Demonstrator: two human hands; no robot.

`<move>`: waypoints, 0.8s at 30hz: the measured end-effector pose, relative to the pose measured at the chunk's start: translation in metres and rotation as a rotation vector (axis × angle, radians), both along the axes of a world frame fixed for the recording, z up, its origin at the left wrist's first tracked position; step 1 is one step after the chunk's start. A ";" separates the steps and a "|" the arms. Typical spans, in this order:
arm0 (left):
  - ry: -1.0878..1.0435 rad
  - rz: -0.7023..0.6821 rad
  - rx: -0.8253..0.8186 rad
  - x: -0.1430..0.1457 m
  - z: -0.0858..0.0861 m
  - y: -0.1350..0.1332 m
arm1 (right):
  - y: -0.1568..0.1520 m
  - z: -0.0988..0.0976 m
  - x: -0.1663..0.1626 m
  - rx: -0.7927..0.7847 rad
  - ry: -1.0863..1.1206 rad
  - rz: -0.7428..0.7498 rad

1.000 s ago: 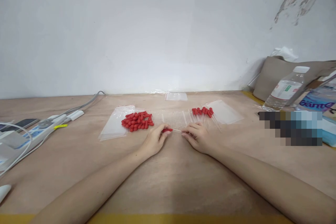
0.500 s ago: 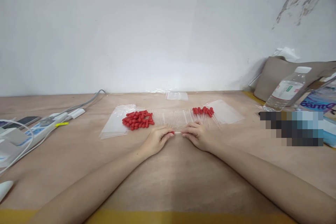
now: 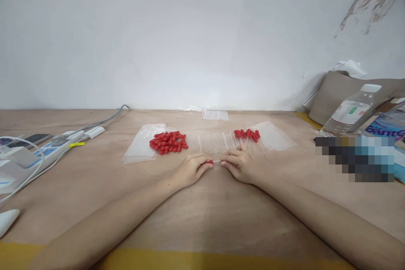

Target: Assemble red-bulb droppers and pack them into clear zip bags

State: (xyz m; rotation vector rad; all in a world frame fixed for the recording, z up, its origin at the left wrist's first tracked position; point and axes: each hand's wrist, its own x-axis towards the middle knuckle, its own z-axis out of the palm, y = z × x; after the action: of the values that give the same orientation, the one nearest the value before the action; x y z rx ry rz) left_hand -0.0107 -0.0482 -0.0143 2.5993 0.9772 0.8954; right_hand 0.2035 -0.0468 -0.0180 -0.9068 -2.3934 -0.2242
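My left hand (image 3: pixel 195 168) is closed, pinching a red rubber dropper bulb (image 3: pixel 211 162) whose tip shows past the fingertips. Facing it, my right hand (image 3: pixel 239 164) pinches a thin clear glass dropper tube (image 3: pixel 217 161). The tube spans the small gap between my hands and meets the bulb; how deep it sits inside is hidden. Behind my left hand lies a heap of red bulbs (image 3: pixel 167 142). A row of clear tubes (image 3: pixel 209 141) lies just beyond both hands. Beyond my right hand are several droppers with red bulbs (image 3: pixel 247 134) on their tubes.
Clear plastic bags (image 3: pixel 139 145) lie under the bulb heap, with another bag (image 3: pixel 275 136) at right. A power strip (image 3: pixel 50 152) with cables is at left. A water bottle (image 3: pixel 349 112) and a blue package (image 3: pixel 384 124) stand at right. A wall closes off the back.
The whole view has shifted slightly. Both hands keep their grips, and less of the tube shows between them, so the gap looks a little narrower.
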 end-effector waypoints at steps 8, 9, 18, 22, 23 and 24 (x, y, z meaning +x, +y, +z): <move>0.044 -0.045 0.043 0.000 0.000 0.000 | -0.002 0.004 -0.008 -0.051 -0.065 0.006; 0.051 -0.042 0.051 -0.001 -0.001 0.000 | -0.002 0.004 -0.009 -0.071 -0.079 0.000; 0.030 -0.033 0.079 -0.001 -0.005 0.005 | -0.006 0.015 -0.015 -0.245 -0.089 -0.005; 0.012 0.054 0.146 -0.004 -0.001 0.005 | -0.005 0.027 -0.010 -0.265 -0.080 -0.008; 0.010 0.101 0.174 -0.006 0.001 0.006 | -0.002 0.030 -0.005 -0.288 -0.049 -0.030; 0.011 0.155 0.201 -0.009 0.001 0.007 | 0.002 0.033 0.001 -0.319 0.000 -0.073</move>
State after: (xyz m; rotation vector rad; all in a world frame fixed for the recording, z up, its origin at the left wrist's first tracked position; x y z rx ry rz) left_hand -0.0197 -0.0415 -0.0129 2.7248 1.1607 1.0689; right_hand 0.2043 -0.0446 0.0145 -1.1374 -2.4388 0.1358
